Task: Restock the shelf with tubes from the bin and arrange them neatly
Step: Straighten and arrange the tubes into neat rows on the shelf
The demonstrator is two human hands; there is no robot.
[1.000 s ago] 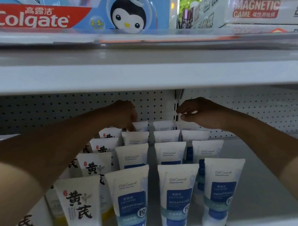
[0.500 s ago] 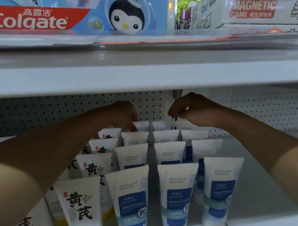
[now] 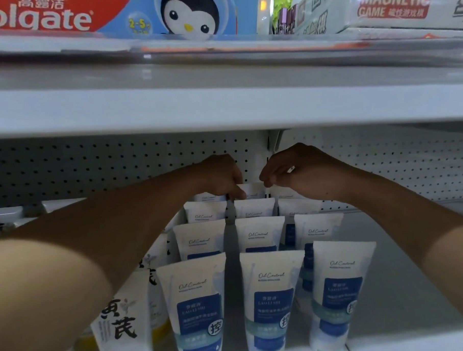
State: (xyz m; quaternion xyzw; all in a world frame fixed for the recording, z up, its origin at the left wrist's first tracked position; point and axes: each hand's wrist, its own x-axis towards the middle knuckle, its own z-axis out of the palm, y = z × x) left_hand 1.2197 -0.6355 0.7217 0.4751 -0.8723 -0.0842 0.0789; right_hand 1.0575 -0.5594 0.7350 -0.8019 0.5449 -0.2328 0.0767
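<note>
Three rows of white tubes with blue labels [image 3: 273, 301] stand upright on the lower shelf [image 3: 405, 287]. Both arms reach to the back of it. My left hand [image 3: 221, 177] curls its fingers down onto the left top corner of the rearmost middle-row tube [image 3: 251, 191]. My right hand [image 3: 299, 172] pinches that tube's right top corner with curled fingertips. No bin is in view.
White tubes with black characters [image 3: 123, 326] stand to the left, partly behind my left forearm. A grey divider strip [image 3: 231, 255] runs between two blue-label rows. The upper shelf edge [image 3: 222, 106] hangs low overhead, bearing a Colgate box [image 3: 59, 18] and a game box [image 3: 392, 6].
My right hand has moved left from the right-hand row to the middle row's rearmost tube. My left hand has shifted slightly right to the same tube.
</note>
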